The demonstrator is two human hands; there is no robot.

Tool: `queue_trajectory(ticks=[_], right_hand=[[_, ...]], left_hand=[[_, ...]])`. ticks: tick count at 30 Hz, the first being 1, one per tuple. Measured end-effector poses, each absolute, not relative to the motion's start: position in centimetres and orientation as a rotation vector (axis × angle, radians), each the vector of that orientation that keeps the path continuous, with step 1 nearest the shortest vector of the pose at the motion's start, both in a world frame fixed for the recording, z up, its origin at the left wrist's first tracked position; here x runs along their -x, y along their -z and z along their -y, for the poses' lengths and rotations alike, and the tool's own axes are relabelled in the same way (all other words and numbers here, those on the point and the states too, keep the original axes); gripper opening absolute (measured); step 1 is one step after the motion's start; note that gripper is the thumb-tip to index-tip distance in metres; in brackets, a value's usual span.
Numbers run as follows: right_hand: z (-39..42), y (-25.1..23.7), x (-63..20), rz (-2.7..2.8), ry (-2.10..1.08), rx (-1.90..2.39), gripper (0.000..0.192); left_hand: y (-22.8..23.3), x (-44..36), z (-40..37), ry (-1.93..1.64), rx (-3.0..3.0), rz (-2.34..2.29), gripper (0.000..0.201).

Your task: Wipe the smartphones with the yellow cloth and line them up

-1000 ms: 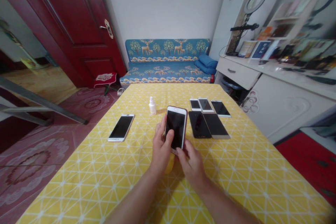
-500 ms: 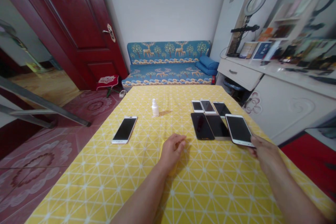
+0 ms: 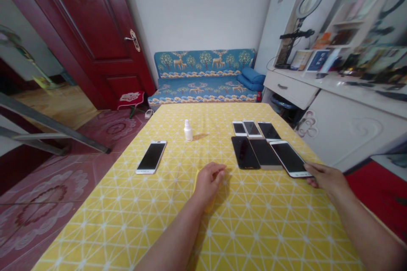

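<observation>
My right hand reaches to the right side of the yellow-clothed table, its fingertips gripping the near end of a white phone. That phone lies flat beside a grey phone and a black phone. My left hand rests at the table's middle, fingers curled on a yellow cloth that is mostly hidden under it. A white-framed phone lies alone to the left, and a small white bottle stands behind the left hand.
Three more phones lie in a row behind the right-hand group. A blue patterned sofa stands past the table's far end. A dark red door is at the left and a white desk with a ring light at the right.
My right hand carried the white phone from the table's middle to the right and laid it flat beside the grey phone. My left hand let go of it and settled on the yellow cloth.
</observation>
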State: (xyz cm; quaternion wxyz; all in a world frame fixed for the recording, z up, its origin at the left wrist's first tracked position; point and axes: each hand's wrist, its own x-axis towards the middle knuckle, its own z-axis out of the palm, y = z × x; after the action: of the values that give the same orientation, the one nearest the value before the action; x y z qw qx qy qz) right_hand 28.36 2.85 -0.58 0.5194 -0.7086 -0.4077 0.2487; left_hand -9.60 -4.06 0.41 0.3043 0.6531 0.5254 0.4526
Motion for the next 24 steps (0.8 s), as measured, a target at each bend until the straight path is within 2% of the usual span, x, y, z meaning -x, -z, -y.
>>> queue_trajectory(ticks=[3, 12, 15, 19, 22, 24], right_hand=[[-3.1, 0.5, -27.8, 0.953, -0.693, 1.769, 0.02], [-3.0, -0.1, -25.1, 1.022, -0.673, 1.718, 0.016], [-3.0, -0.6, -24.9, 1.112, -0.533, 1.795, 0.018], [-2.9, -2.0, -22.7, 1.21, -0.162, 1.85, 0.025], [-1.7, -3.2, -17.6, 1.398, -0.051, 1.644, 0.028], [-0.3, -3.9, -13.1, 1.635, -0.261, 1.42, 0.024]], left_hand=[[-0.4, 9.6, 4.1, -1.21, -1.73, -1.379, 0.026], [-0.1, 9.6, 3.9, -1.212, -1.716, -1.389, 0.026], [-0.1, 9.6, 4.0, -1.223, -1.705, -1.381, 0.026], [0.0, 9.6, 3.9, -1.256, -1.63, -1.351, 0.027], [0.1, 9.6, 3.7, -1.346, -1.47, -1.313, 0.029], [0.1, 9.6, 3.6, -1.422, -1.305, -1.273, 0.035]])
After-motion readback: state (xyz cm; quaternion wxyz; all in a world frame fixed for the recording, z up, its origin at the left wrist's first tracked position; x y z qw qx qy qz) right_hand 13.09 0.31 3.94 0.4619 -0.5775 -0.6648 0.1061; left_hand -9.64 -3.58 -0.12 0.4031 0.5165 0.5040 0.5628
